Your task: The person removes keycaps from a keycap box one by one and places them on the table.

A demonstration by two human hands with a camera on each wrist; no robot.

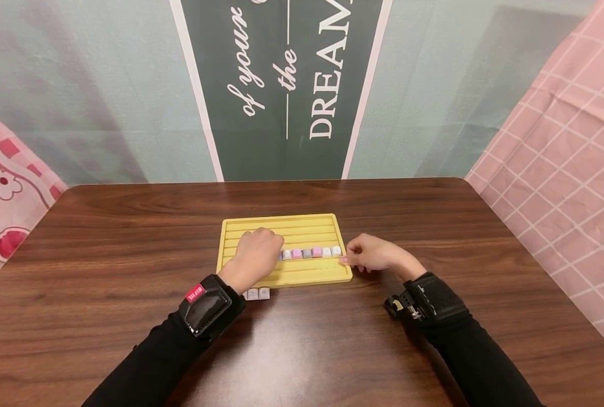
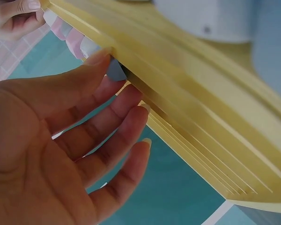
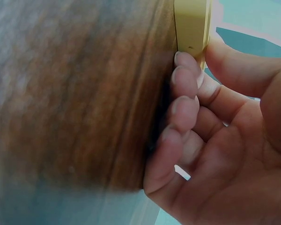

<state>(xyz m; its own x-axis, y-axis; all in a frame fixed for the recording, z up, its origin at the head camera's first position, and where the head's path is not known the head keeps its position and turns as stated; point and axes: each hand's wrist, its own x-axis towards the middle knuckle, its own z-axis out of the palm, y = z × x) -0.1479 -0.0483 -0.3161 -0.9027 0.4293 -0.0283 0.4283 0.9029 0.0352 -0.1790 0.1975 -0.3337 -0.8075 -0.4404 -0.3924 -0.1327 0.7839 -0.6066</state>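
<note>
A yellow ridged tray [image 1: 302,277] lies on the table, with a row of white, pink and grey keycaps [image 1: 316,252] along one of its grooves. My left hand [image 1: 253,254] is over the tray's left half, at the row's left end. In the left wrist view its thumb and index finger pinch a blue-grey keycap [image 2: 116,71] at the groove, while the other fingers stay loosely bent. My right hand [image 1: 373,252] grips the tray's right edge. The right wrist view shows the thumb on the rim and curled fingertips against the side wall of the tray [image 3: 191,28].
Several whitish keycaps [image 1: 263,293] sit on the brown wooden table [image 1: 332,345] just before the tray's front edge, partly hidden by my left wrist. Behind the table hangs a green and grey curtain with lettering [image 1: 327,85]; a pink checked cloth [image 1: 561,141] is at the right.
</note>
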